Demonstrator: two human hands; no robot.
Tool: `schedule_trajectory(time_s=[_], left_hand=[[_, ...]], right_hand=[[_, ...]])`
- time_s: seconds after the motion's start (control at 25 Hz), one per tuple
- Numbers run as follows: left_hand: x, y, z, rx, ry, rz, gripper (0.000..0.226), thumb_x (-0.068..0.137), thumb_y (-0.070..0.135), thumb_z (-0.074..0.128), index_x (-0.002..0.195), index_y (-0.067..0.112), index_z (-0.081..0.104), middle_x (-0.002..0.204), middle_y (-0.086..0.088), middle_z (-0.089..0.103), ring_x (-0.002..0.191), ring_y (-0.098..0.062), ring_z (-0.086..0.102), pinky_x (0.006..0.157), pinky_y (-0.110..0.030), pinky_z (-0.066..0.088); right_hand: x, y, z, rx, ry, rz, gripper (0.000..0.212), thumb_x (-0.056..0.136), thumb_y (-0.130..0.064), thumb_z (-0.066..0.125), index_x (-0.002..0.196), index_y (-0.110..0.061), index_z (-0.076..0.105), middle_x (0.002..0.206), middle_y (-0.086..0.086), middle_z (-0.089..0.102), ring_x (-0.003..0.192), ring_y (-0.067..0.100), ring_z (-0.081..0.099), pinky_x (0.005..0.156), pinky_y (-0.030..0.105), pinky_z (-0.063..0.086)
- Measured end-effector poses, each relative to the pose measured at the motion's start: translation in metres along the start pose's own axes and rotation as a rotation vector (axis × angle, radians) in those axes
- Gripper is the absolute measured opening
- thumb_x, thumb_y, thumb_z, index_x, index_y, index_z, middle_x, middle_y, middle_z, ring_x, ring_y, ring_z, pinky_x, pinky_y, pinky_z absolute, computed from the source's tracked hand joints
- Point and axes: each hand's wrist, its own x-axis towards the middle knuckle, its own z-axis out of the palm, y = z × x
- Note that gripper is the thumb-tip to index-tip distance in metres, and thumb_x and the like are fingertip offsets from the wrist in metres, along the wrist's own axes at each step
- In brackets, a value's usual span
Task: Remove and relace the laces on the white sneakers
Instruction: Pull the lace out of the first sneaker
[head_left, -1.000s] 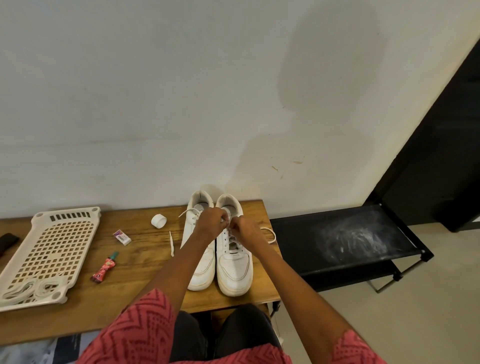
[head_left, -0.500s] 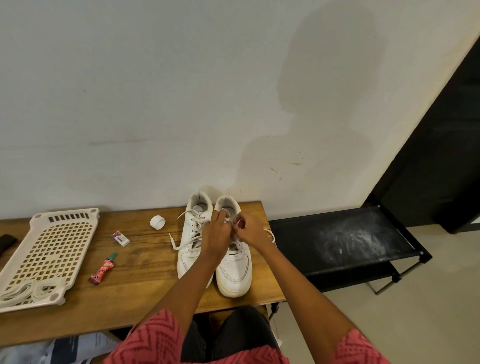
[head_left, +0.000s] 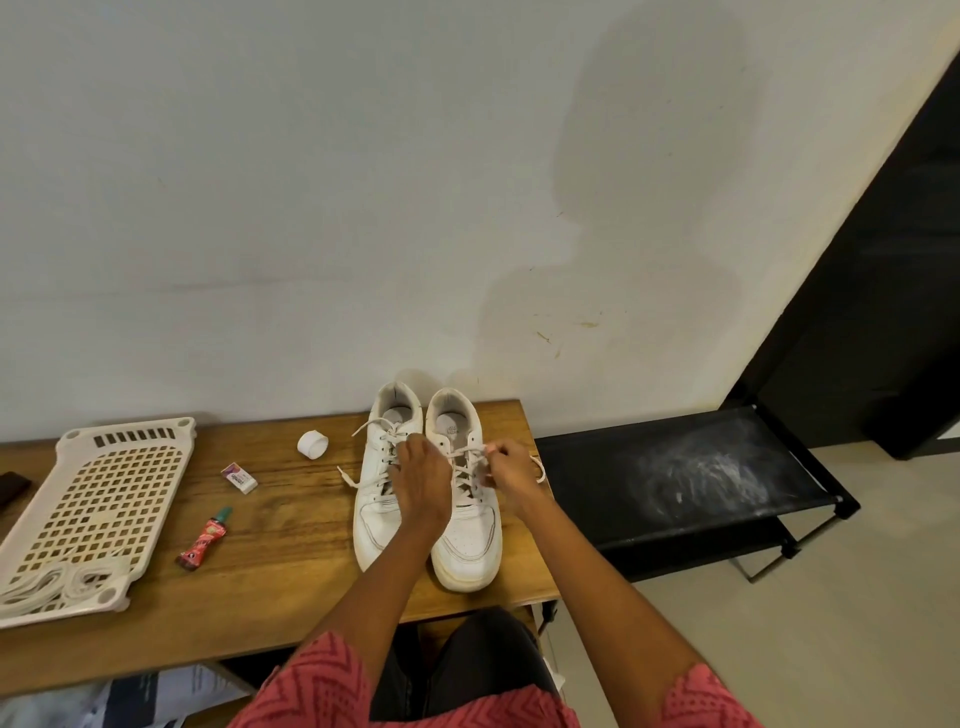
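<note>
left hand (head_left: 422, 480): has dropped back from the collar toward the mid-lacing of the right sneaker (head_left: 464, 488). It lies knuckles-up over the gap between the two shoes. I can't tell what its fingers hold; they're hidden under the hand.
right hand (head_left: 511, 466): has pulled out to the right. Its fingers (head_left: 492, 450) are pinched on a lace (head_left: 470, 453) drawn taut across the top eyelets.
change: a second ago I had both hands bunched at the tongue. Now they're apart, and the lace spans between them.
meaning: looks to me like the top crossing is being drawn out, so unlacing of this shoe has only just begun.
left sneaker (head_left: 382, 475): laces are loose, and one end (head_left: 349, 478) trails onto the surface (head_left: 291, 525). Still threaded lower down.
position: the pair sits side by side, toes toward me, heels at the wall.
other: white cap (head_left: 312, 445), small eraser (head_left: 239, 478) and red tube (head_left: 203, 540) lie to the left. The basket lid (head_left: 98, 499) has spare laces (head_left: 52, 584) on it.
</note>
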Motion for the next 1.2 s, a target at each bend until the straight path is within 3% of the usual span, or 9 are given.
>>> schedule_trajectory(time_s=[0.12,0.24,0.32,0.48,0.64,0.76,0.88,1.04,1.2], left_hand=[[-0.009,0.001,-0.001,-0.073,-0.01,-0.131,0.024,0.096,0.015,0.041,0.118,0.008,0.048,0.117,-0.007,0.051,0.109,-0.022,0.048,0.085,-0.035,0.041],[-0.005,0.004,-0.007,-0.067,0.063,-0.044,0.024,0.087,0.024,0.059,0.108,0.013,0.058,0.106,-0.006,0.058,0.098,-0.022,0.055,0.075,-0.036,0.045],[0.0,0.001,-0.011,0.021,0.081,0.088,0.027,0.08,0.028,0.069,0.103,0.018,0.063,0.104,-0.004,0.062,0.093,-0.021,0.058,0.071,-0.036,0.045],[0.008,0.004,-0.009,0.111,-0.001,0.166,0.018,0.095,0.019,0.049,0.111,0.023,0.055,0.11,0.002,0.059,0.104,-0.018,0.05,0.086,-0.036,0.036],[0.008,0.004,-0.008,0.018,0.025,0.091,0.014,0.096,0.017,0.047,0.103,0.024,0.058,0.101,0.005,0.065,0.098,-0.016,0.054,0.086,-0.034,0.032],[-0.001,-0.002,-0.004,-0.22,0.097,-0.103,0.014,0.093,0.016,0.052,0.103,0.021,0.06,0.102,0.001,0.065,0.098,-0.018,0.054,0.082,-0.034,0.029],[-0.01,-0.002,-0.002,-0.282,0.034,-0.272,0.018,0.092,0.015,0.053,0.11,0.018,0.055,0.112,-0.003,0.059,0.108,-0.021,0.05,0.085,-0.038,0.032],[0.002,0.006,-0.014,-0.101,0.139,-0.027,0.026,0.088,0.028,0.063,0.111,0.02,0.056,0.109,-0.002,0.061,0.104,-0.022,0.053,0.084,-0.04,0.038],[0.015,0.008,-0.022,0.174,-0.018,0.198,0.015,0.094,0.02,0.052,0.108,0.022,0.058,0.105,0.004,0.063,0.108,-0.02,0.05,0.095,-0.04,0.033]], right_hand=[[-0.003,0.01,0.002,0.117,0.02,0.1,0.019,0.098,-0.008,0.04,0.086,-0.01,0.054,0.078,0.006,0.055,0.063,0.013,0.05,0.051,0.019,0.042],[-0.006,0.001,0.0,-0.289,0.08,-0.282,0.006,0.092,-0.01,0.055,0.098,-0.012,0.056,0.094,0.003,0.057,0.085,0.014,0.053,0.066,0.018,0.043],[-0.004,-0.008,-0.002,-0.589,0.017,-0.516,0.021,0.089,-0.014,0.06,0.109,-0.01,0.057,0.104,0.003,0.059,0.092,0.014,0.054,0.076,0.02,0.046],[-0.007,-0.021,0.007,-1.106,0.02,-0.733,0.023,0.095,-0.018,0.053,0.117,-0.009,0.055,0.114,0.008,0.061,0.1,0.019,0.058,0.083,0.026,0.047],[0.002,-0.014,0.008,-1.118,0.08,-0.736,0.02,0.096,-0.015,0.051,0.114,-0.009,0.058,0.111,0.008,0.061,0.098,0.02,0.058,0.082,0.026,0.048],[0.005,0.001,0.001,-0.732,0.252,-0.461,0.012,0.094,-0.009,0.047,0.088,-0.015,0.056,0.091,0.004,0.058,0.085,0.018,0.056,0.072,0.029,0.047],[0.003,0.012,-0.009,-0.366,0.268,-0.191,0.016,0.094,-0.007,0.046,0.083,-0.016,0.055,0.09,0.003,0.058,0.088,0.022,0.058,0.079,0.036,0.05],[-0.002,-0.004,-0.011,-0.704,0.128,-0.496,0.018,0.091,-0.014,0.059,0.109,-0.01,0.06,0.11,0.006,0.061,0.101,0.021,0.058,0.083,0.028,0.048],[-0.004,-0.018,0.003,-1.062,0.024,-0.734,0.028,0.095,-0.021,0.054,0.122,-0.012,0.055,0.122,0.007,0.06,0.109,0.019,0.056,0.093,0.028,0.046]])
